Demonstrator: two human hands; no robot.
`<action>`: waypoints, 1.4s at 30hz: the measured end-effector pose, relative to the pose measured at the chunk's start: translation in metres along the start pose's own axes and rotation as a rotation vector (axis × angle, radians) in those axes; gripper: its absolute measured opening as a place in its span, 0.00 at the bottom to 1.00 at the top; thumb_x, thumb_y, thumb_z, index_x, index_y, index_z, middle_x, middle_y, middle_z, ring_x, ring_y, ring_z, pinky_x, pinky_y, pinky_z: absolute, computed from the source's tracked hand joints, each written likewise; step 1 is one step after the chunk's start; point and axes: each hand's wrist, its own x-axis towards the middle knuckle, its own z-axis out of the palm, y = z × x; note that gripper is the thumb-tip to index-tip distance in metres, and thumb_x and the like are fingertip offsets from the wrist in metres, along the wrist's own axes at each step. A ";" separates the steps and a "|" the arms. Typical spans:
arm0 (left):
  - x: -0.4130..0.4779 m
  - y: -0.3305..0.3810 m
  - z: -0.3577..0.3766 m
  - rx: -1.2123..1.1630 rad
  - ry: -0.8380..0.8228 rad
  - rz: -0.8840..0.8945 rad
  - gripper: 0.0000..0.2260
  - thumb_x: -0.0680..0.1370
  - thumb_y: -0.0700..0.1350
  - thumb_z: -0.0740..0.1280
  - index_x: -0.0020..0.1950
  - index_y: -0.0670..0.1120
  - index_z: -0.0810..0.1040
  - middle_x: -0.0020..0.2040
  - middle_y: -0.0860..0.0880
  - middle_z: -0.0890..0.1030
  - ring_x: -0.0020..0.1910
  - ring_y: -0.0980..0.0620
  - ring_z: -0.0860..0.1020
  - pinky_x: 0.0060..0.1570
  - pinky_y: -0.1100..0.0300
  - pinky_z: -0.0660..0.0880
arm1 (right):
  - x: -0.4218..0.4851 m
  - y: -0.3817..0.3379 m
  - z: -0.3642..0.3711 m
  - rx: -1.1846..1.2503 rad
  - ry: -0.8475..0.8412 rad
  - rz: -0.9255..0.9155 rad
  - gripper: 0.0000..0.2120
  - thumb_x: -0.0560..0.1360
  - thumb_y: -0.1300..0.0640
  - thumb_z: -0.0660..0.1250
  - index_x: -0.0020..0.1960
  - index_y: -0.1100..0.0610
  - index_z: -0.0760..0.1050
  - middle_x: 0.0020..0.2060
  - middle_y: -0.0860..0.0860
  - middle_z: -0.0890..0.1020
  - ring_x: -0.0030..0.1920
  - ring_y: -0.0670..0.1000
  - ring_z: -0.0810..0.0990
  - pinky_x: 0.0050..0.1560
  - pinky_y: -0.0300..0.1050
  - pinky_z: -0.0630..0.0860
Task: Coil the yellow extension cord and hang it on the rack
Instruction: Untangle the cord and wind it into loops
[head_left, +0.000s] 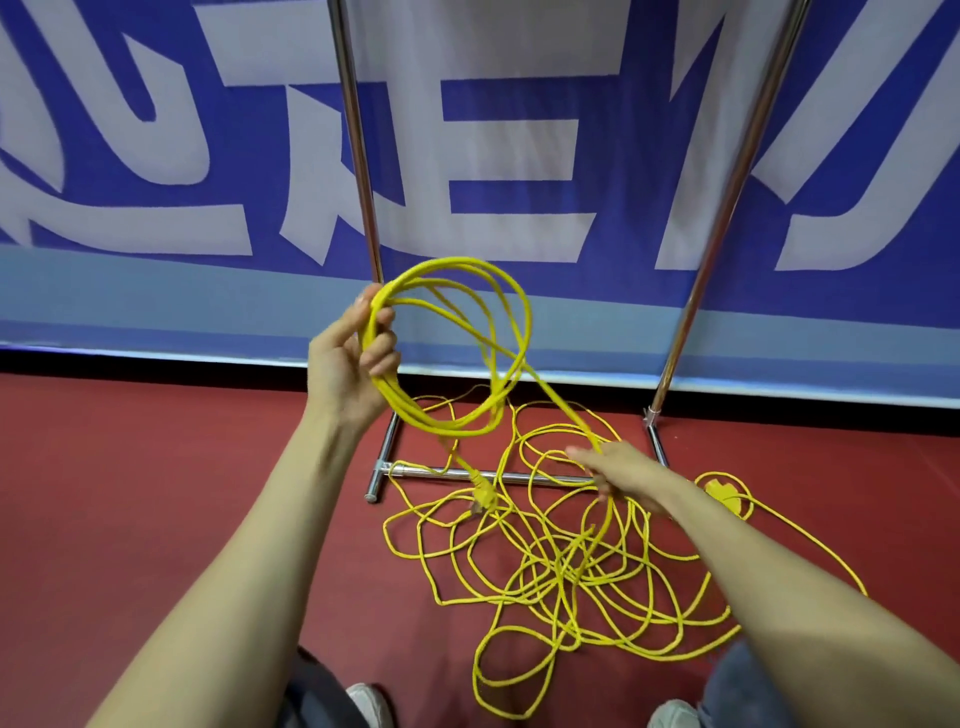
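My left hand grips several loops of the yellow extension cord, held up in front of the rack. The plug end dangles below the loops. One strand runs down from the coil to my right hand, which holds it low over the floor. Below that hand, the loose cord lies in a tangled heap on the red floor. Its yellow socket end rests on the floor to the right. The metal rack stands behind, with two upright poles and a low crossbar.
A blue and white banner hangs right behind the rack. The rack's right pole leans outward at the top. My two shoes show at the bottom edge, close to the cord heap. Red floor stretches away to the left.
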 end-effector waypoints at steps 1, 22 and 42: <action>0.002 -0.003 -0.002 0.107 0.027 -0.004 0.05 0.78 0.41 0.60 0.49 0.46 0.75 0.33 0.52 0.74 0.20 0.60 0.60 0.20 0.70 0.54 | 0.004 -0.007 -0.001 0.084 0.079 -0.026 0.15 0.76 0.47 0.66 0.38 0.55 0.67 0.26 0.50 0.67 0.27 0.49 0.66 0.33 0.43 0.66; 0.000 -0.075 0.006 0.588 0.090 0.093 0.04 0.82 0.41 0.61 0.50 0.43 0.75 0.39 0.48 0.76 0.24 0.59 0.63 0.25 0.68 0.60 | -0.044 -0.073 0.048 -0.922 -0.143 -0.388 0.19 0.76 0.65 0.57 0.67 0.62 0.64 0.59 0.61 0.75 0.55 0.61 0.77 0.41 0.47 0.72; -0.009 -0.092 0.007 0.997 -0.215 -0.079 0.07 0.78 0.37 0.67 0.55 0.43 0.74 0.37 0.54 0.74 0.28 0.61 0.66 0.30 0.67 0.64 | -0.047 -0.083 0.025 -0.304 0.356 -0.789 0.13 0.76 0.59 0.66 0.48 0.53 0.61 0.44 0.54 0.80 0.39 0.55 0.77 0.42 0.50 0.72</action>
